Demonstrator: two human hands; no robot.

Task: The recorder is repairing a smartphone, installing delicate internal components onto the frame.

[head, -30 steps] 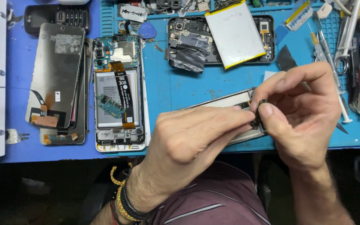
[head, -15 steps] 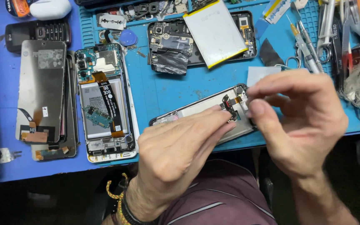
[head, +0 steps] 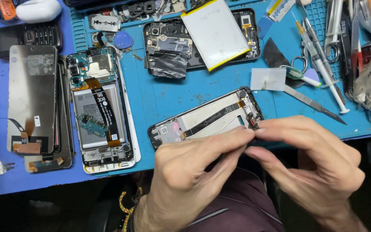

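An opened phone frame [head: 207, 118] lies tilted on the blue mat [head: 168, 94], its flex cable showing. My left hand [head: 194, 172] reaches over its near edge, fingertips pinched at a small dark part [head: 252, 123] at the frame's right end. My right hand [head: 310, 163] meets it from the right, thumb and forefinger pinched on the same small part. Both hands hide the frame's lower right corner.
A second opened phone [head: 101, 107] with a battery and flex lies left, next to a detached screen [head: 31, 99]. A third phone body [head: 164, 47] with a loose battery [head: 217, 32] sits at the back. Tweezers [head: 314, 103], scissors and syringes crowd the right side.
The view has shifted, so everything sits lower and left. My hands have dropped toward the near edge of the frame, and more of the frame's inside now shows.
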